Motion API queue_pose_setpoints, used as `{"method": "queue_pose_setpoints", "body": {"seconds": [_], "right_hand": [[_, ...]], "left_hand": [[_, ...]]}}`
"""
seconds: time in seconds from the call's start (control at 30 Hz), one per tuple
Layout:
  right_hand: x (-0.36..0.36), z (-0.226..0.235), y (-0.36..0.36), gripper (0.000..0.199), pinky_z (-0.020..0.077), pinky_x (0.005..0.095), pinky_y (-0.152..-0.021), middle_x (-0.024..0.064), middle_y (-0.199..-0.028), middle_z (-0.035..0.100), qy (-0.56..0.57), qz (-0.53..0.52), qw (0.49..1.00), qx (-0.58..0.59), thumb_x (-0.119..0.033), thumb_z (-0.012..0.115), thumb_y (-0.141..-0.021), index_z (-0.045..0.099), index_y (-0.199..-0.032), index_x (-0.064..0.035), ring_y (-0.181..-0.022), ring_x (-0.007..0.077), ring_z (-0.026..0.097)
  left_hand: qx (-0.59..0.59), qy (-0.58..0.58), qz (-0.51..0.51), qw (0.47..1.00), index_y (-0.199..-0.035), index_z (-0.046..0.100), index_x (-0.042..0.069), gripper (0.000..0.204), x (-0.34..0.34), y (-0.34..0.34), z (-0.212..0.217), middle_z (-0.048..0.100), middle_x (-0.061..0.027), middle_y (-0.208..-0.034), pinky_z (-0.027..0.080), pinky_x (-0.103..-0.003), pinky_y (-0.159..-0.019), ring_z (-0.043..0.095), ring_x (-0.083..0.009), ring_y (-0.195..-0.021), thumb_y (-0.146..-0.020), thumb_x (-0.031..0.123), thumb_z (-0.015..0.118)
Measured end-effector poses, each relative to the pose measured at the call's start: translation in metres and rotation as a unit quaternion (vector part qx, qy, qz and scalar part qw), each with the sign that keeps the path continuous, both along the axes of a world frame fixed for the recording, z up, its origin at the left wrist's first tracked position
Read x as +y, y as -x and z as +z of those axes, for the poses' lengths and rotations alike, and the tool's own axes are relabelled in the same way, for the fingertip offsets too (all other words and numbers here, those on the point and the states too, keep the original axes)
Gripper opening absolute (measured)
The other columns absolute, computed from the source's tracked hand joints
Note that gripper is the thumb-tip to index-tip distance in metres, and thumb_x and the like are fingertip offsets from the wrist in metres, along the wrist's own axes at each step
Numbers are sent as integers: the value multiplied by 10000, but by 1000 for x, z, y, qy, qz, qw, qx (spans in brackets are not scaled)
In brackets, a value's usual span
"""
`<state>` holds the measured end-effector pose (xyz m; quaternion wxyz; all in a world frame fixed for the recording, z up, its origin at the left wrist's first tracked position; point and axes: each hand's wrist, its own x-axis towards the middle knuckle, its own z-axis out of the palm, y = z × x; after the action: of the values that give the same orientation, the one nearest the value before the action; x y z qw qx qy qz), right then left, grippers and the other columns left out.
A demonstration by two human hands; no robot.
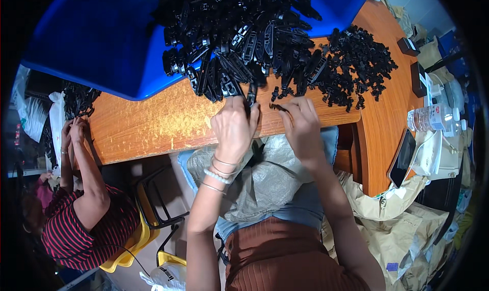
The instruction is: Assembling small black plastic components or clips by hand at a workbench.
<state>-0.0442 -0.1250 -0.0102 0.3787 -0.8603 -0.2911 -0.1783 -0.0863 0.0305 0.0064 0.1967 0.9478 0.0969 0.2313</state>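
Mostly we see hard black plastic: a heap of long slotted clips (239, 36) spilling out of a smooth blue tray (102, 51) at the upper centre of the frame and onto the worn, orange-brown wooden table (153, 123). Right of it lies a second, spikier pile of small black parts (356, 67), knobbly and tangled, resting directly on the wood. Our left hand (234, 128), at the middle of the frame, has its fingers drawn together around one long black clip (250, 96) that sticks up from the fist toward the heap; several thin bangles and a beaded bracelet (218, 176) ring that wrist. Our right hand (301, 125), just beside it, pinches a small black piece (277, 107) between thumb and fingertips at the table edge. Below the hands a crinkled, translucent grey plastic sack (265, 179) lies across our lap; what it holds we cannot tell. At the right edge stand a clear ribbed water bottle (432, 119) and a dark flat phone (402, 157), with crumpled tan paper bags (402, 225) below. At the lower left another person in a red-and-black striped top (76, 230) works both hands at a further dark pile (79, 100).
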Motion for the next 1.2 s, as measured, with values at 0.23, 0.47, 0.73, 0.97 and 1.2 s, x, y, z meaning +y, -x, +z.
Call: {"method": "queue_pose_setpoints", "body": {"seconds": [0.23, 0.47, 0.73, 0.97, 1.2], "right_hand": [[-12, -12, 7, 144, 461, 362, -724, 147, -918, 571, -10, 17, 1000, 12, -6, 616, -785, 590, -925, 17, -823, 311, 558], [-18, 4, 29, 126, 460, 262, -722, 81, -916, 585, -237, 100, 927, 272, 56, 558, -833, 583, -954, 33, -821, 145, 581], [-22, 26, 42, 101, 464, 251, -739, 71, -871, 623, -242, 141, 890, 359, 51, 565, -826, 595, -923, 44, -810, 133, 596], [-24, 35, 45, 93, 455, 324, -733, 91, -896, 615, -43, 100, 991, 82, 24, 600, -758, 605, -847, -1, -824, 266, 592], [-26, 33, 41, 150, 440, 289, -687, 76, -890, 629, -98, 160, 976, 111, -47, 660, -747, 632, -893, -23, -780, 218, 581]], "left_hand": [[-8, 182, 44, 982, -839, 521, -6, 226, 0, 23, -8, 572, -103, -729, 447, -301, -508, 572, -212, -555, -738, 74, 706], [-30, 648, -94, 755, -961, 469, -32, 210, -13, 50, -4, 603, -82, -832, 525, -224, -648, 648, -140, -782, -812, -101, 599], [49, 680, -129, 720, -1076, 506, -41, 275, -18, 59, 12, 654, -102, -932, 536, -219, -695, 664, -163, -793, -822, -82, 605], [104, 670, -159, 717, -1048, 523, -72, 246, -16, 63, 10, 659, -151, -888, 567, -248, -715, 673, -198, -825, -819, -83, 609], [70, 601, -153, 781, -984, 563, -53, 204, -17, 66, 9, 663, -98, -860, 542, -226, -695, 666, -149, -795, -795, -80, 636]]}}
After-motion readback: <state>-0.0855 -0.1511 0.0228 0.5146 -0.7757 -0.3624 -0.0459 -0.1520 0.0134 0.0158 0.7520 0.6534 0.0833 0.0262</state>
